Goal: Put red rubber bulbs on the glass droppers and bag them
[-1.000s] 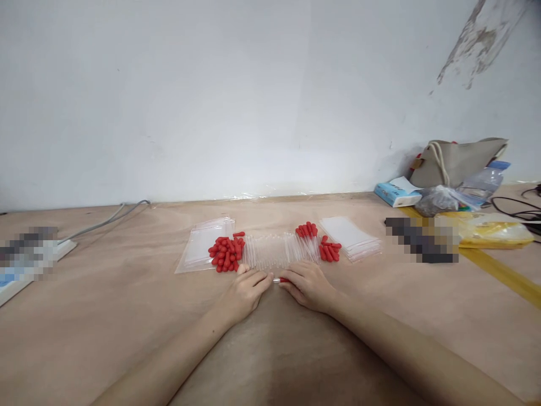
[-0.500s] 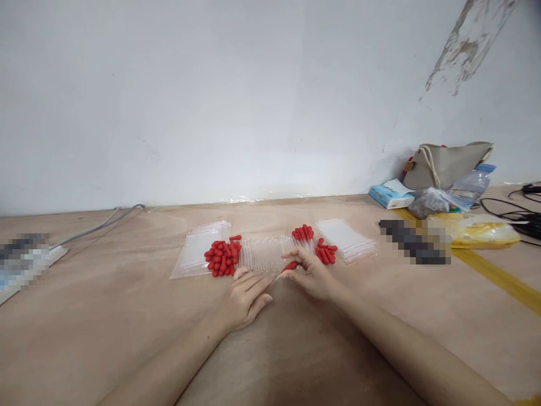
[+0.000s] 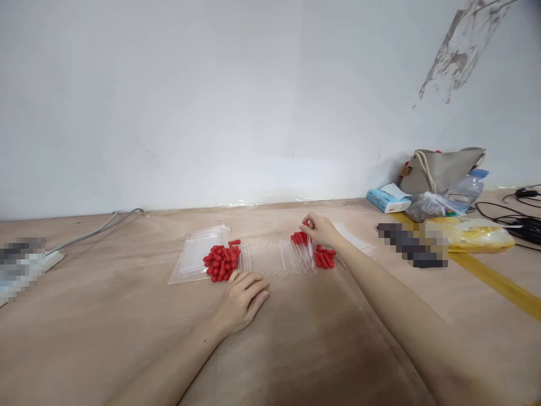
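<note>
My right hand [image 3: 322, 230] is over the group of droppers [image 3: 301, 239] with red bulbs and clear tubes. Its thumb and fingertips pinch a red-bulbed dropper, mostly hidden behind the fingers. Palm down on the table, my left hand [image 3: 244, 298] lies with its fingers stretched out and nothing visible in it. Just beyond it is a heap of loose red rubber bulbs [image 3: 221, 261]. Clear thin tubes [image 3: 262, 258] lie side by side between the heap and the droppers. More red bulbs [image 3: 324, 258] are under the right wrist.
Clear zip bags lie in a left stack [image 3: 198, 248] and a right stack [image 3: 350, 238], the latter partly behind my right arm. Toward the right are a tissue pack [image 3: 387, 199], a grey bag [image 3: 443, 169], a plastic bottle [image 3: 469, 185], a yellow packet [image 3: 477, 235] and black cables [image 3: 530, 228].
My right hand has carried the red-bulbed dropper from beside my left hand up and away to the dropper group. The left hand has stayed nearly in place, with the tube gone from its fingertips.
</note>
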The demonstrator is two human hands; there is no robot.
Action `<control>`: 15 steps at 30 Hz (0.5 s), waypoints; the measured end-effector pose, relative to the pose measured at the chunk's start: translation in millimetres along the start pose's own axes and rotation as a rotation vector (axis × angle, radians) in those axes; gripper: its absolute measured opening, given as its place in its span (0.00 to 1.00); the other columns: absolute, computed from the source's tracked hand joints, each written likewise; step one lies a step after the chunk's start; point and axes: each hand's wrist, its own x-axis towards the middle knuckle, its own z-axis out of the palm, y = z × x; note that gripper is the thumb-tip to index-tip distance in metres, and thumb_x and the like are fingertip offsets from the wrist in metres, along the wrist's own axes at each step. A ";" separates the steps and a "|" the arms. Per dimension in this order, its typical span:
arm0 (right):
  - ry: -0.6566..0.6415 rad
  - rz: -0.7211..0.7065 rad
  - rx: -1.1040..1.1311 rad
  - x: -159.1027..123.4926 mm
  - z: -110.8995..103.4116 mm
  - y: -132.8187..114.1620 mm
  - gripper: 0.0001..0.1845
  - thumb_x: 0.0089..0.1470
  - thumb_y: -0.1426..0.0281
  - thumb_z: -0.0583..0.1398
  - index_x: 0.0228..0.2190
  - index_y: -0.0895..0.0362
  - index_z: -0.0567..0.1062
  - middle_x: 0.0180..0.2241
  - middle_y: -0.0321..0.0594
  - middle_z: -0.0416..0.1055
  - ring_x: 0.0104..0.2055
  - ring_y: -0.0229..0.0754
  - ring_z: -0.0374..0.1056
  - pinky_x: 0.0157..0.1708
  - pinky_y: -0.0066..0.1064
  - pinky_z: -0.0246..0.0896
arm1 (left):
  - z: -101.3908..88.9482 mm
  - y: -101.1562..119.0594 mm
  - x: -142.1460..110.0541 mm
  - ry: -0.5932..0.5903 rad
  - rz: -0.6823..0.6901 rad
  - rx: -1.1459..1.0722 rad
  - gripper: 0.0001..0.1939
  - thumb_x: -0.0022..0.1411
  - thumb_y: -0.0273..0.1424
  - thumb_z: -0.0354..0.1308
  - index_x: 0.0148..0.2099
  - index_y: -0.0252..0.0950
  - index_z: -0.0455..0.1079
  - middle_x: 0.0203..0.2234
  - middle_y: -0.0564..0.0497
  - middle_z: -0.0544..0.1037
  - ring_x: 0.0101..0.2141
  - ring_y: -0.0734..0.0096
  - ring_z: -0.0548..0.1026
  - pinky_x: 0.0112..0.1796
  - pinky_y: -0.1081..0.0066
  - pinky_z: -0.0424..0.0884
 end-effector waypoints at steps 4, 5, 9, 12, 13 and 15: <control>0.002 -0.002 -0.071 -4.2 8.3 -5.8 0.10 0.48 0.64 0.55 0.31 0.56 0.69 0.21 0.35 0.67 0.25 0.36 0.62 0.27 0.26 0.51 | 1.5 -0.9 -0.7 -0.006 -0.003 -0.007 0.12 0.62 0.31 0.47 0.43 0.37 0.68 0.35 0.48 0.72 0.36 0.68 0.68 0.38 0.65 0.60; 0.002 0.006 -0.085 -5.5 7.9 -5.8 0.11 0.48 0.63 0.56 0.32 0.56 0.69 0.21 0.35 0.67 0.25 0.37 0.62 0.27 0.26 0.50 | 2.0 -1.2 -0.9 -0.013 -0.005 -0.010 0.11 0.61 0.30 0.47 0.43 0.37 0.68 0.35 0.48 0.72 0.36 0.68 0.68 0.38 0.65 0.60; 0.059 0.150 -0.111 -8.6 -1.2 6.0 0.17 0.49 0.60 0.54 0.38 0.57 0.68 0.23 0.37 0.69 0.27 0.38 0.64 0.27 0.26 0.52 | 2.6 -1.3 -1.0 -0.035 -0.010 -0.019 0.11 0.62 0.30 0.47 0.43 0.37 0.68 0.35 0.48 0.72 0.36 0.68 0.67 0.38 0.65 0.60; 0.086 0.339 -0.154 -11.2 -9.2 23.5 0.16 0.49 0.59 0.53 0.34 0.57 0.70 0.29 0.42 0.70 0.31 0.40 0.65 0.27 0.27 0.52 | 1.8 -0.6 -0.4 -0.032 -0.006 -0.018 0.11 0.62 0.30 0.46 0.42 0.37 0.68 0.34 0.47 0.72 0.36 0.67 0.67 0.37 0.65 0.60; 0.062 0.379 -0.167 -12.7 -10.5 29.1 0.15 0.48 0.59 0.54 0.30 0.58 0.71 0.29 0.43 0.71 0.32 0.41 0.66 0.27 0.27 0.52 | 1.5 -0.4 -0.2 -0.032 -0.006 -0.018 0.11 0.62 0.30 0.46 0.42 0.37 0.69 0.34 0.47 0.72 0.36 0.67 0.67 0.38 0.65 0.60; -0.011 0.412 -0.171 -16.1 -10.3 38.1 0.14 0.44 0.59 0.56 0.24 0.58 0.72 0.27 0.44 0.71 0.30 0.42 0.66 0.25 0.28 0.52 | 0.8 -0.1 0.3 -0.033 -0.007 -0.017 0.11 0.62 0.30 0.47 0.42 0.37 0.69 0.34 0.47 0.72 0.36 0.67 0.68 0.38 0.65 0.61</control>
